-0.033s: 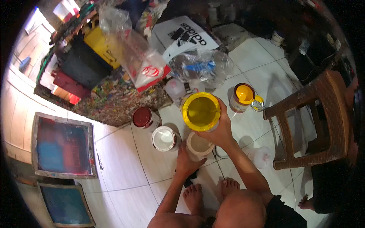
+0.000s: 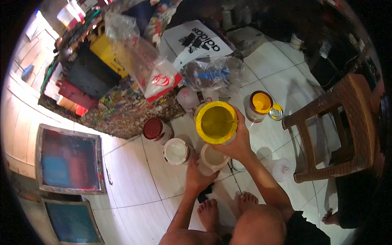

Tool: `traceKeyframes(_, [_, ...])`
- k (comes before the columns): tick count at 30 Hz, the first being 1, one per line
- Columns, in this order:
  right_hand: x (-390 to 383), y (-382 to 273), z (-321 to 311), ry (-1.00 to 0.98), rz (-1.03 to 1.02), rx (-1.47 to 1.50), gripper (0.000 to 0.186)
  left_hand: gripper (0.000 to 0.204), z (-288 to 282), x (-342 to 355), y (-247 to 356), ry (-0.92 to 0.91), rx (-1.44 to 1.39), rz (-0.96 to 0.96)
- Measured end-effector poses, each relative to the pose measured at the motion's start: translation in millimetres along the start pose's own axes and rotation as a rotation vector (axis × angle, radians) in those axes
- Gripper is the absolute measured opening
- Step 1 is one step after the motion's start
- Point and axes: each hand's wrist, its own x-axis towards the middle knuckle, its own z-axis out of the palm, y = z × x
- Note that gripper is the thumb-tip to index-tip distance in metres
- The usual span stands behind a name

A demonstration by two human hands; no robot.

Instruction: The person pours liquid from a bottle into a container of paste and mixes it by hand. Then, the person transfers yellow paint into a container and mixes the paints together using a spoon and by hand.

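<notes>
In my right hand [image 2: 239,143] is a yellow-rimmed paint can [image 2: 216,122], held up off the floor with my fingers around its side. Yellow-green paint shows inside it. Below it and partly covered by it is an uncapped tub [image 2: 214,157] with a pale beige inside. My left hand [image 2: 199,173] is beside that tub, thumb and fingers apart. Whether it touches the tub's side I cannot tell. Just left of those fingers stands a can of white paint [image 2: 176,151]. Behind it is a can with a dark red top [image 2: 154,129].
An uncapped can of orange-yellow paint [image 2: 260,102] stands to the right, its lid [image 2: 276,111] beside it. Further right is a brown plastic stool [image 2: 330,130]. Two framed screens [image 2: 70,159] lie at the left. Plastic bags [image 2: 214,75] and a clear bottle [image 2: 281,169] are around.
The view has shifted slightly. My left hand's fingers look a little more spread beside the tub; the yellow can stays in my right hand at nearly the same place.
</notes>
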Motion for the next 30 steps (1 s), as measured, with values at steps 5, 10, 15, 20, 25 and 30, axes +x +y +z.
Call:
traceKeyframes(5, [-22,-20,-27,0.006,-0.050,0.169,0.122,0.117,-57,39,95,0.349,-0.023,0.478])
traceKeyframes(10, [-21,-50,-53,-0.207,-0.080,0.197,0.116,0.112,-66,65,84,0.285,-0.237,0.780])
traceKeyframes(15, [-30,-40,-87,-0.061,-0.376,-0.352,0.041,0.110,-68,73,104,0.178,-0.044,0.805])
traceKeyframes(20, [-35,-34,-93,-0.143,-0.439,-0.233,0.028,0.111,-52,95,112,0.164,0.179,0.821])
traceKeyframes(25, [-26,-14,-116,-0.024,-0.367,-0.317,0.023,0.100,-39,107,130,0.163,0.137,0.980])
traceKeyframes(30, [-16,-2,-132,-0.189,-0.281,-0.300,0.017,0.097,-23,122,138,0.144,0.163,1.053])
